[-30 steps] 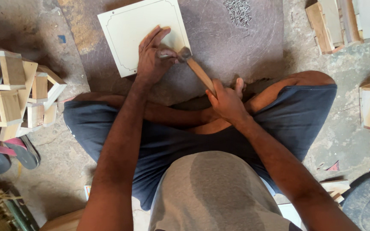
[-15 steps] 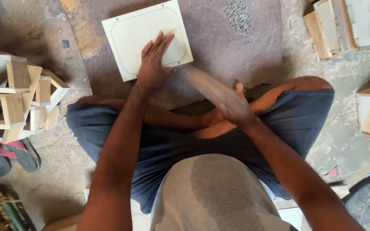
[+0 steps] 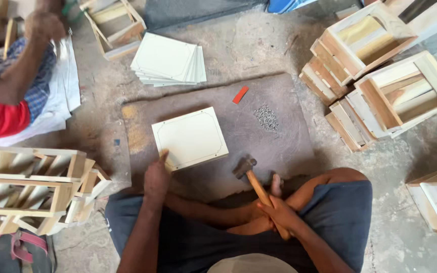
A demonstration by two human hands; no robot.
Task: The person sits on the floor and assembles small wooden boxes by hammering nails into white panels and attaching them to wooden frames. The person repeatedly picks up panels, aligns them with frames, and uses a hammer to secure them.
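Gripping a wooden-handled hammer with fingers wrapped round its handle, the right hand rests over the crossed legs, while the left hand, fingers loosely curled, touches the near-left corner of a white panel lying mid-mat, nails well apart.

Stacked white panels, wooden box frames, scattered nails

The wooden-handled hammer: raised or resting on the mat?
Resting: the wooden-handled hammer has its head down on the grey mat, right hand gripping the handle.
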